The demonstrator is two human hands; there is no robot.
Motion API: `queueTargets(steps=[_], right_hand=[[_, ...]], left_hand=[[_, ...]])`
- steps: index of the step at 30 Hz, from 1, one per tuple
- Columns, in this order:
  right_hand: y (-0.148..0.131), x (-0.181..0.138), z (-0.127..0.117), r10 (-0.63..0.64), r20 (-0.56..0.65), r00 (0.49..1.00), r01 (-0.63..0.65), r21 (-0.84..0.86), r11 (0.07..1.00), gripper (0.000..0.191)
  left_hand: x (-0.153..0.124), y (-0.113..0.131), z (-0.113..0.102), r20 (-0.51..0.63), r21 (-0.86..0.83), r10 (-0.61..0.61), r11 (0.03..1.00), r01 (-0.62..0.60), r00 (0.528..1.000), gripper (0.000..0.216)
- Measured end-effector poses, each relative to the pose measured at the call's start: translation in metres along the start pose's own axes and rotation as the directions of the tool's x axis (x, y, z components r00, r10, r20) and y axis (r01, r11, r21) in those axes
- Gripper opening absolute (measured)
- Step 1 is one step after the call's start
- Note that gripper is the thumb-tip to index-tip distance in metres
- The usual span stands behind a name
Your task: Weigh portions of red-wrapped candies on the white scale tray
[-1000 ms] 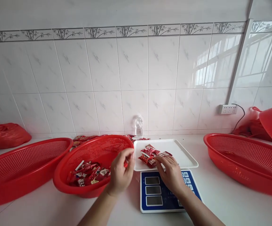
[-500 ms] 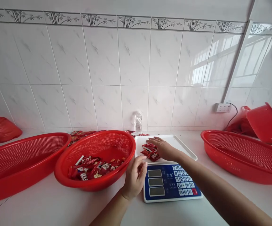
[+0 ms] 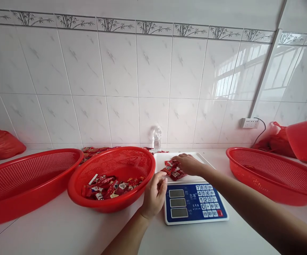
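My right hand (image 3: 189,164) is over the weighing tray (image 3: 200,158) of a scale, its fingers bent down around a small pile of red snack packets (image 3: 175,173). The fingertips are partly hidden behind the packets. Between a red basket and the scale, my left hand (image 3: 155,194) hangs loosely curled, thumb apart from the fingers, with nothing visible in it. Below the tray is the scale's blue panel (image 3: 193,205) with number keys and three blank-looking displays. The red oval basket (image 3: 76,184) beside my left hand contains a heap of similar red packets (image 3: 111,187).
Another red basket (image 3: 15,202) stands at far left, and one (image 3: 265,184) at right. Behind are a clear plastic bottle (image 3: 157,139) and more red packets (image 3: 92,152) along the wall. Red bags (image 3: 2,144) lie at both sides. A power socket (image 3: 249,123) is on the wall.
My right hand's fingers have gone from stretched over the packets to bent down on them, and the packets have shifted. My left hand stays nearly in place. The view has shifted slightly.
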State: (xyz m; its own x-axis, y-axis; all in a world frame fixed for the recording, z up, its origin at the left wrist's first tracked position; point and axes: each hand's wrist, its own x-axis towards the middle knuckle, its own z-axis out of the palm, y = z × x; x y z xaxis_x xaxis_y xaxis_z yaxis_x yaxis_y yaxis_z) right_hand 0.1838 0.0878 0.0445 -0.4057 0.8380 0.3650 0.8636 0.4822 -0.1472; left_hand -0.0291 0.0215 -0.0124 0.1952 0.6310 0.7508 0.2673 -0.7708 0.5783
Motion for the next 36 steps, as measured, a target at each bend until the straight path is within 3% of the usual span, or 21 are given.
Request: queueTargets(steps=[2,5,10,21,29,36], right_hand=[[-0.003,-0.006,-0.006,-0.023,0.009,1.0,0.022,0.027,0.999,0.036],[-0.008,-0.011,-0.007,-0.073,0.038,0.997,0.071,0.072,0.995,0.049],[-0.012,-0.011,0.011,-0.095,0.055,0.994,0.09,0.079,0.993,0.066],[-0.011,-0.001,0.026,-0.091,-0.057,0.994,0.086,-0.083,0.993,0.034],[-0.009,0.008,0.025,-0.045,-0.168,0.985,0.013,-0.183,0.983,0.033],[0.0,0.016,0.004,0.073,-0.313,0.947,-0.118,-0.127,0.985,0.04]], left_hand=[[0.0,0.0,0.0,0.003,0.006,0.001,1.0,-0.001,1.0,0.019],[0.0,-0.001,0.0,0.001,0.025,-0.007,1.0,0.007,1.0,0.02],[0.001,-0.002,-0.001,-0.019,0.021,-0.008,1.0,0.008,1.0,0.021],[0.0,-0.006,0.0,0.012,0.074,-0.014,0.997,0.013,1.0,0.02],[0.0,-0.006,0.0,0.03,0.078,-0.001,0.997,-0.001,1.0,0.019],[0.001,-0.008,0.0,0.048,0.076,-0.008,0.997,0.004,0.999,0.017]])
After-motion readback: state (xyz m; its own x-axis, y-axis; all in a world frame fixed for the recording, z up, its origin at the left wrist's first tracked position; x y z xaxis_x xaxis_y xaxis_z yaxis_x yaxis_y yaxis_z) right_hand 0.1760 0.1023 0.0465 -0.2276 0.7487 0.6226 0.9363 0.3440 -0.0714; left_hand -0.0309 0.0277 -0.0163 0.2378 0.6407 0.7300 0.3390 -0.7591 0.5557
